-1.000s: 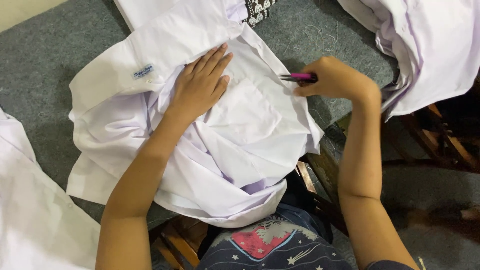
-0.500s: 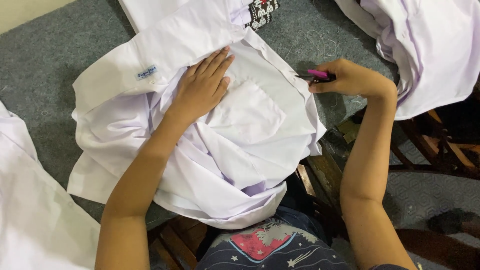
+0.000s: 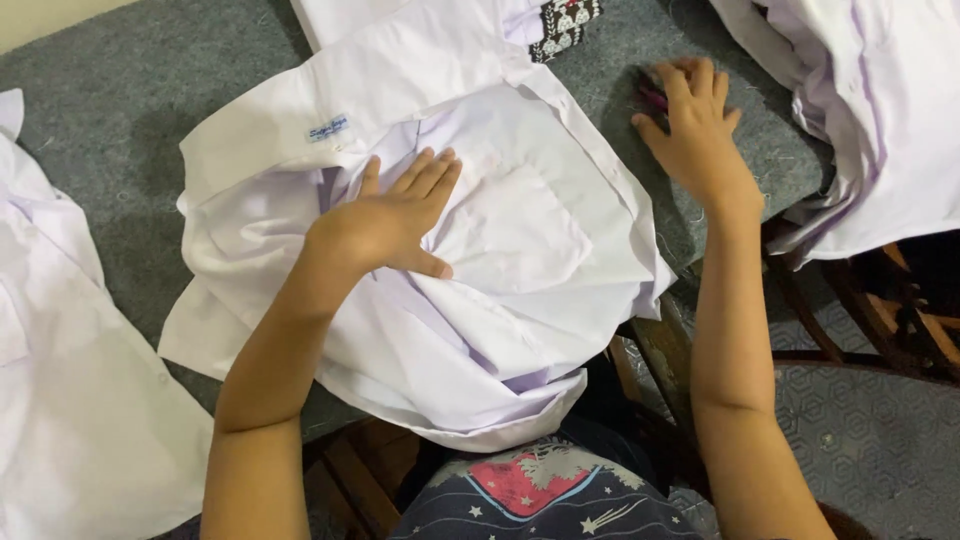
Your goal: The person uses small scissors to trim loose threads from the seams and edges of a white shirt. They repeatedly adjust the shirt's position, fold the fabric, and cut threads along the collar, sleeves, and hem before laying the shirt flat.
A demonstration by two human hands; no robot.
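A white shirt with a chest pocket and a small blue collar label lies crumpled on the grey felt table. My left hand lies flat on the shirt, fingers spread just left of the pocket. My right hand rests palm down on the felt to the right of the shirt. A pink and black pen lies under its fingers, only the tip showing; I cannot tell whether the hand grips it.
More white garments lie at the left edge and piled at the top right. A black-and-white patterned item sits at the top. Wooden frame parts show past the table's right edge.
My right hand moved up and right from the shirt's edge, carrying the pen, and now lies flat on the felt over it. My left hand stayed pressed on the shirt.
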